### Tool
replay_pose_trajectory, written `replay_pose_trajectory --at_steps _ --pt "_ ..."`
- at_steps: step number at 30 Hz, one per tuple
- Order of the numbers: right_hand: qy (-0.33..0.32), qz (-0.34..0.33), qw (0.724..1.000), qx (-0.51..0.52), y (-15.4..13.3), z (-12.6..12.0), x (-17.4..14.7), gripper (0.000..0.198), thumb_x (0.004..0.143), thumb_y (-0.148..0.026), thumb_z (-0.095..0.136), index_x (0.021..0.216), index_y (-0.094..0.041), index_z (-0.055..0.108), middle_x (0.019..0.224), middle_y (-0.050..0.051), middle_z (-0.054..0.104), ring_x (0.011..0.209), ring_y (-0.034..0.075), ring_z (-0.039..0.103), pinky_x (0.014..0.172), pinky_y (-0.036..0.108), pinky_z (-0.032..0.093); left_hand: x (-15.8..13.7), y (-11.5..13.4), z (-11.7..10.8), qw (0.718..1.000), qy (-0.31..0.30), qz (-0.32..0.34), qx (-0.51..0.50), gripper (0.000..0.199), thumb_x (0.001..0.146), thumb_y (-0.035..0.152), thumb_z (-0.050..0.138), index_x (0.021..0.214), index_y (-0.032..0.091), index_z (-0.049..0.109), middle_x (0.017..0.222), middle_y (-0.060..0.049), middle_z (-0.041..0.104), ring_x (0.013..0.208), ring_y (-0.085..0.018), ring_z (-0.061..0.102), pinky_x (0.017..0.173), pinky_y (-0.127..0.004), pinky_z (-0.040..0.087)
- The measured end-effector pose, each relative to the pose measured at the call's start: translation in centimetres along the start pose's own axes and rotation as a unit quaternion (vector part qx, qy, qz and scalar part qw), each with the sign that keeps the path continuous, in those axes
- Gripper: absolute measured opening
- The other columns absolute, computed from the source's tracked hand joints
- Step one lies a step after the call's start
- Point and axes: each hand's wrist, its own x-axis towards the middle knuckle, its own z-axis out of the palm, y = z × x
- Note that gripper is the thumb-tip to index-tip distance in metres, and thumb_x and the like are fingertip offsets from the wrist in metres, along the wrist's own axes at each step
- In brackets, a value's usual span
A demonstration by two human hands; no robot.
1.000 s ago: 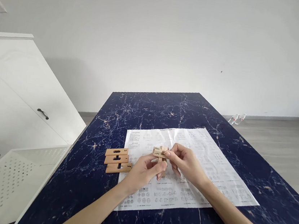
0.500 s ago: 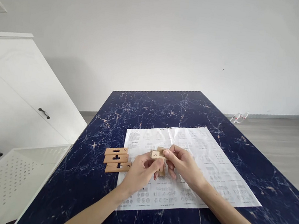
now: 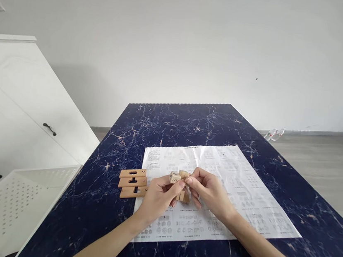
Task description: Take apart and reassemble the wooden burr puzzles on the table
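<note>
My left hand [image 3: 160, 196] is closed, thumb and fingers pinching a pale wooden puzzle piece [image 3: 174, 178] with dark marks on its end. Against it, my right hand [image 3: 209, 189] pinches a second light wooden piece [image 3: 184, 174]; the two pieces meet or nearly meet between the fingertips. Below the fingers another wooden piece [image 3: 182, 196] shows, partly hidden, and I cannot tell whether it is held or lies on the paper. Left of my left hand, three flat slotted wooden pieces [image 3: 133, 174] with numbers lie in a row, the nearest partly covered by the hand.
Under my hands a printed instruction sheet [image 3: 245, 187] is spread over the dark blue marbled table [image 3: 172, 124]. A white cabinet [image 3: 22, 97] and a white perforated panel [image 3: 2, 207] stand to the left. A transparent object [image 3: 273, 134] is beyond the table's right edge.
The numbered piece in my left hand has turned and tilted a little. The piece in my right hand has shifted against it, and the wooden piece below shows more plainly.
</note>
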Motion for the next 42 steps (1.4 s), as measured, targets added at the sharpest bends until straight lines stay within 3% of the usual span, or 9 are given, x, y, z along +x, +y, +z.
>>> replay_pose_trajectory --at_steps 10,18,34,36,38,42 --pt "-0.011 0.008 1.0 -0.013 -0.69 -0.05 0.01 0.056 0.089 -0.075 0.067 0.075 -0.023 0.049 0.053 -0.007 0.054 0.037 0.01 0.046 0.047 0.027 0.039 0.07 0.07 -0.16 1.0 -0.009 0.002 -0.015 0.051 0.097 0.061 0.061 0.071 0.017 0.058 0.058 0.003 0.049 0.05 -0.009 0.045 0.052 -0.024 0.039" --pt "-0.027 0.007 0.999 -0.017 -0.38 -0.08 -0.04 0.051 0.094 -0.07 0.066 0.078 -0.022 0.053 0.055 -0.007 0.056 0.038 0.009 0.047 0.048 0.027 0.042 -0.23 0.74 -0.39 1.0 -0.02 0.005 0.0 0.048 0.099 0.058 0.059 0.073 0.017 0.058 0.056 0.004 0.048 0.05 -0.01 0.044 0.053 -0.024 0.038" --pt "-0.028 0.012 0.999 -0.025 -0.07 -0.14 0.17 0.056 0.093 -0.076 0.061 0.077 -0.024 0.049 0.055 -0.005 0.057 0.041 0.011 0.048 0.048 0.027 0.039 -0.14 0.77 -0.43 1.0 -0.03 -0.003 0.008 0.055 0.099 0.063 0.056 0.07 0.017 0.058 0.057 0.002 0.05 0.052 -0.011 0.047 0.055 -0.026 0.04" --pt "-0.03 0.004 0.999 -0.028 -0.18 -0.12 0.13 0.055 0.094 -0.075 0.06 0.078 -0.024 0.049 0.056 -0.005 0.057 0.043 0.011 0.048 0.05 0.027 0.04 -0.14 0.88 -0.41 1.0 -0.027 0.002 -0.006 0.053 0.099 0.064 0.057 0.076 0.016 0.062 0.058 0.003 0.049 0.052 -0.011 0.046 0.055 -0.025 0.041" --pt "-0.035 -0.012 0.999 -0.031 -0.3 -0.13 0.09 0.054 0.095 -0.074 0.059 0.079 -0.023 0.05 0.057 -0.004 0.058 0.044 0.012 0.049 0.052 0.028 0.042 -0.13 0.96 -0.44 0.999 -0.02 0.008 -0.027 0.046 0.098 0.062 0.061 0.095 0.016 0.068 0.063 0.004 0.051 0.051 -0.01 0.046 0.054 -0.024 0.042" --pt "-0.051 -0.025 0.998 -0.034 -0.38 -0.13 0.07 0.051 0.098 -0.071 0.057 0.082 -0.024 0.052 0.057 -0.004 0.058 0.046 0.012 0.05 0.056 0.029 0.044 -0.17 0.86 -0.71 0.999 -0.018 0.016 -0.048 0.051 0.099 0.059 0.062 0.13 0.019 0.062 0.07 0.005 0.056 0.05 -0.009 0.048 0.051 -0.023 0.043"
